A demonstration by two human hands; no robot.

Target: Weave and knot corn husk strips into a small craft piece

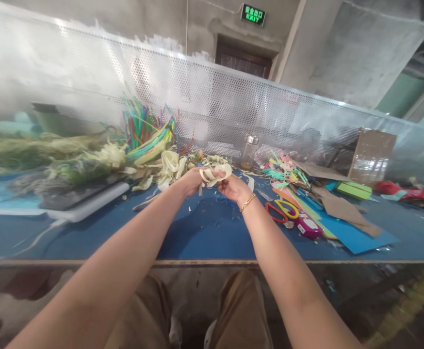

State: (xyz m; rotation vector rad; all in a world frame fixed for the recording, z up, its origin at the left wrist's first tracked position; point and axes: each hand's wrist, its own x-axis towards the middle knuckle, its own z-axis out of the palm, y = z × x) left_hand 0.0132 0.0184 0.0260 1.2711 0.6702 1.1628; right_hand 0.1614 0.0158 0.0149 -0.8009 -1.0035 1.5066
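Observation:
Over the middle of the blue table (204, 240), both hands come together at a pale cream strip (225, 170) that looks like corn husk and bends into loops. My left hand (193, 181) grips its left side, fingers curled round it. My right hand (231, 187) pinches the strip from below right, a gold bracelet at the wrist. Some fingertips are hidden behind the loops. Just beyond lies a heap of similar cream husk pieces (171, 166). Orange and yellow scissors (284, 211) rest to the right of my right hand.
Left are a white and dark flat device (88, 201), fibre bundles (66, 162) and colourful pipe cleaners (144, 128). A glass bottle (249, 152) stands before the perforated metal screen (212, 97). To the right lie a purple box (308, 226), blue paper (357, 235) and cardboard pieces (348, 211).

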